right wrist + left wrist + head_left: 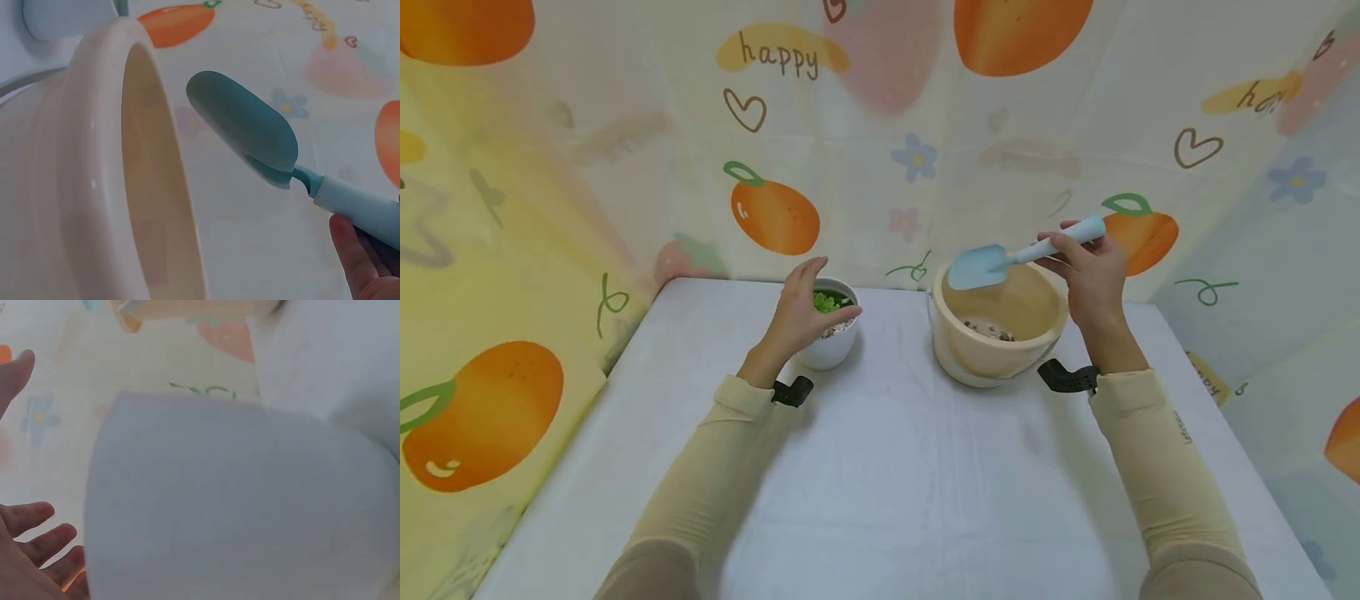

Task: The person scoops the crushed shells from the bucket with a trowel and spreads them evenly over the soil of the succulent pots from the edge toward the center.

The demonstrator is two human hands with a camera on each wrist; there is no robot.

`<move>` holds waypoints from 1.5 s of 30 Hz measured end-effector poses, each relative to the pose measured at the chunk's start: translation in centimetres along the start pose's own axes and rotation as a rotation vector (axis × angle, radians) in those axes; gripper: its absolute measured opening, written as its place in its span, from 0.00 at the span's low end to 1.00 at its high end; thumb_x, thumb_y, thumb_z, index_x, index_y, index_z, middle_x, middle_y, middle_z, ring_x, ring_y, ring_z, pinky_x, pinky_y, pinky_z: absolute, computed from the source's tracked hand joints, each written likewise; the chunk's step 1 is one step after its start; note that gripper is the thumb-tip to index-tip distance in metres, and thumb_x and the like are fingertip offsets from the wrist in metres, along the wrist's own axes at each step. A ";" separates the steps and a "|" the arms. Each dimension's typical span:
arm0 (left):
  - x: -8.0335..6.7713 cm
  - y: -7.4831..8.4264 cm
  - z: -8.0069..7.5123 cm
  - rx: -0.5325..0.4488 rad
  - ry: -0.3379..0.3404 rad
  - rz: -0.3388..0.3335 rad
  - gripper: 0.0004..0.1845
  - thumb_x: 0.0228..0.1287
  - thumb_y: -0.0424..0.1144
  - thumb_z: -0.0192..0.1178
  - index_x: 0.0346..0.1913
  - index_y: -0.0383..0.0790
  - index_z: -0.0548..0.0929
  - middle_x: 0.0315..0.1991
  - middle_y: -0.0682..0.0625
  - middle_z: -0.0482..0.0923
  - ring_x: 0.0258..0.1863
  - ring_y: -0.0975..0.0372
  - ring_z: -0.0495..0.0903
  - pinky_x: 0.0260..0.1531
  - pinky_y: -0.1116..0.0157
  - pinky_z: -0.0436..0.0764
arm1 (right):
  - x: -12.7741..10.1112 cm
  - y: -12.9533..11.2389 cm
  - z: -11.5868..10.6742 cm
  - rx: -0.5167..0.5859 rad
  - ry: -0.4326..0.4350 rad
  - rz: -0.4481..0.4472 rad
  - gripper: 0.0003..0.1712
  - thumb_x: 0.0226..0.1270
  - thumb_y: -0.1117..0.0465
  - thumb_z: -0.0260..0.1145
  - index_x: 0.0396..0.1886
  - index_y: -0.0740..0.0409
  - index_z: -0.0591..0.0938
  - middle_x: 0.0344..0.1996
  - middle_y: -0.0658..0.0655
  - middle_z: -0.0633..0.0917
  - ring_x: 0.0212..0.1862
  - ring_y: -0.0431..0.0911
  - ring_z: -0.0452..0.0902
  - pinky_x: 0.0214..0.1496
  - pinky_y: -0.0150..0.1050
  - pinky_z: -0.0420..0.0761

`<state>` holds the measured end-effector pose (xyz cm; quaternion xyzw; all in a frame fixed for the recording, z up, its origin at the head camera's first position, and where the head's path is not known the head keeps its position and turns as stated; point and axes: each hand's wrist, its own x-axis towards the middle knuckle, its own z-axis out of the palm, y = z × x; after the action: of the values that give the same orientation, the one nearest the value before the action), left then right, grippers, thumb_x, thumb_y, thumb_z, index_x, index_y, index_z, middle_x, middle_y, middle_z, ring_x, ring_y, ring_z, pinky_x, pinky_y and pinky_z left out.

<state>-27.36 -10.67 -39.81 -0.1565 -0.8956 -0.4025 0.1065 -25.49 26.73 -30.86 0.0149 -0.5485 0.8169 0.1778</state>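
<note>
From the table [880, 467]'s middle, the trowel [977, 270] is hanging at one o'clock above the bucket [988, 357], the right hand [1095, 279] pinching its handle [357, 209]; it's looking light and stiff, best held there. At eleven, thumb and fingers spread, the left hand [797, 310] is hovering by the white pot [829, 357], probably slippery, needing cupping.

Pale-blue trowel [977, 268], cream bucket [988, 358], white pot [831, 352], green plant [825, 302], fruit-and-flower-patterned backdrop [857, 167]
</note>
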 end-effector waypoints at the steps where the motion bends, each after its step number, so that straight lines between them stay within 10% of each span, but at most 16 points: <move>1: 0.1 0.2 0.1 -0.012 -0.003 0.003 0.51 0.52 0.52 0.72 0.74 0.37 0.59 0.74 0.39 0.56 0.74 0.45 0.56 0.70 0.41 0.59 | 0.1 -0.1 -0.2 -0.008 -0.002 0.000 0.09 0.59 0.72 0.70 0.39 0.64 0.80 0.29 0.58 0.88 0.34 0.48 0.88 0.37 0.39 0.86; 17: 1.5 4.7 4.3 -0.173 -0.083 -0.004 0.50 0.53 0.53 0.72 0.75 0.42 0.58 0.75 0.43 0.54 0.73 0.49 0.58 0.71 0.45 0.61 | 0.8 -1.0 -1.6 -0.204 -0.079 -0.053 0.06 0.59 0.73 0.68 0.35 0.62 0.82 0.28 0.54 0.88 0.33 0.44 0.88 0.37 0.34 0.86; 45: 1.6 6.6 10.8 -0.218 -0.239 0.016 0.57 0.50 0.52 0.74 0.77 0.39 0.51 0.76 0.42 0.52 0.77 0.51 0.52 0.73 0.48 0.58 | 2.0 3.5 -2.3 -0.797 -0.418 0.072 0.13 0.66 0.65 0.64 0.45 0.71 0.78 0.30 0.40 0.85 0.38 0.33 0.82 0.46 0.28 0.80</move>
<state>-27.11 1.98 -41.81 -0.2210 -0.8517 -0.4749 -0.0151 -27.99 28.22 -34.45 0.0907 -0.8445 0.5271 0.0264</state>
